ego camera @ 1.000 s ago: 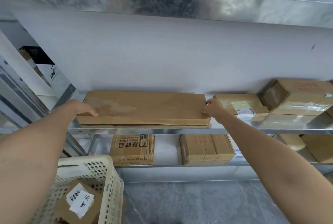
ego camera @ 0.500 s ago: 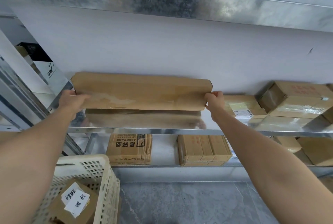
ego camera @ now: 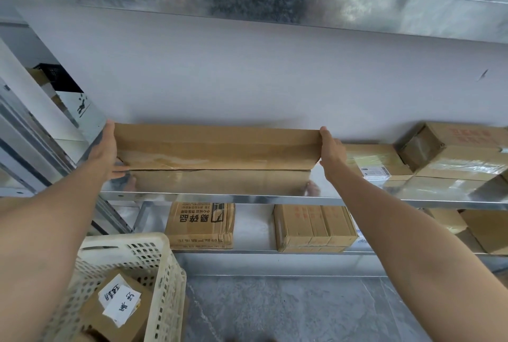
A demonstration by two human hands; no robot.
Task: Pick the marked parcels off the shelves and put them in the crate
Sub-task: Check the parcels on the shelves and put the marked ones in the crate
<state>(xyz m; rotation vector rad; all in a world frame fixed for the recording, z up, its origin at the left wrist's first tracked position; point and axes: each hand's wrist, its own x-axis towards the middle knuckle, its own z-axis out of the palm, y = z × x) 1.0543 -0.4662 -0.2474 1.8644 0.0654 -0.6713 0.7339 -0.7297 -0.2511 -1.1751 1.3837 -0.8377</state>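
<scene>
- Galvanized steel shelf [ego camera: 384, 198], mirror-shiny, against a matte white wall.
- Long flat cardboard parcel [ego camera: 217, 146], tilted up on its edge on that shelf.
- Left hand [ego camera: 105, 152] and right hand [ego camera: 331, 152] clasp its 2 short ends.
- Perforated cream plastic crate [ego camera: 162, 264] sits below left.

The middle shelf [ego camera: 247, 198] (shiny metal) carries two taped parcels [ego camera: 428, 157] at right; the lower shelf [ego camera: 255, 251] holds several cardboard boxes [ego camera: 202, 224].

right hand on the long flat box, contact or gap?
Touching. Head view: right hand clasps the long flat box's right end, no gap; left hand holds the other end.
</scene>
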